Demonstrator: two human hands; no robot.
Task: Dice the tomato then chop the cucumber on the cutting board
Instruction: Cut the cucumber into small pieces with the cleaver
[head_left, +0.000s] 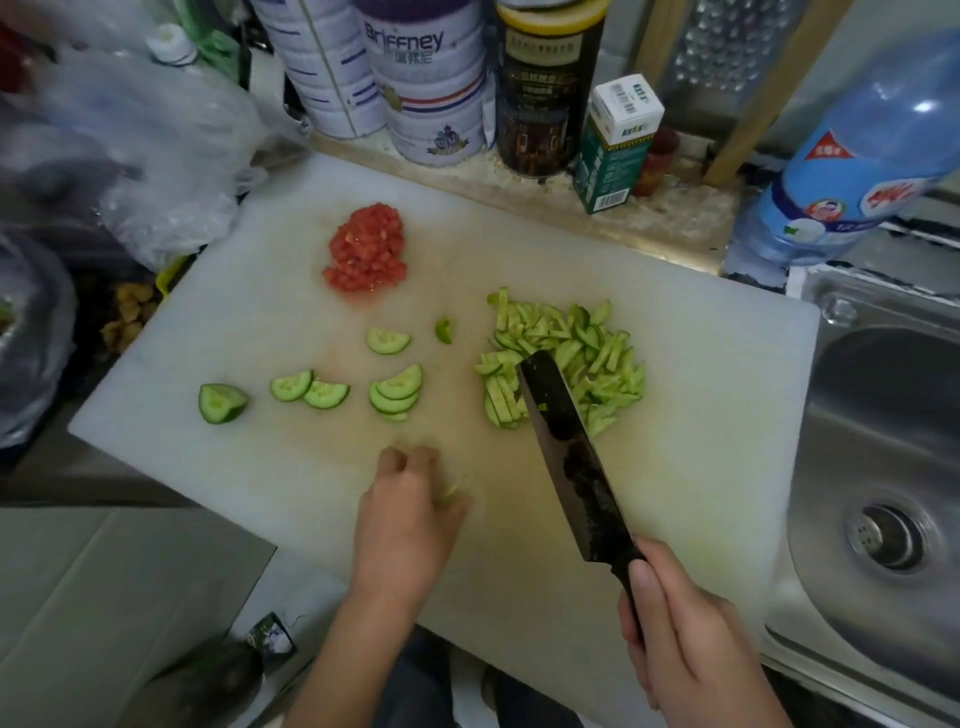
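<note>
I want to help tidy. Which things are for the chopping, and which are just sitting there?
For the chopping: board, knife in the right hand, tomato dice, cucumber strips, cucumber slices, cucumber end.

Just sitting there: tins, can, carton, grater, bottle, bags, sink.

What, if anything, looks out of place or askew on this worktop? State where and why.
The cutting board lies askew, its right edge seeming to overlap the sink rim. Cucumber half-slices and an end piece lie scattered, apart from the pile of cucumber strips at the knife tip. The diced tomato is neatly heaped.
</note>
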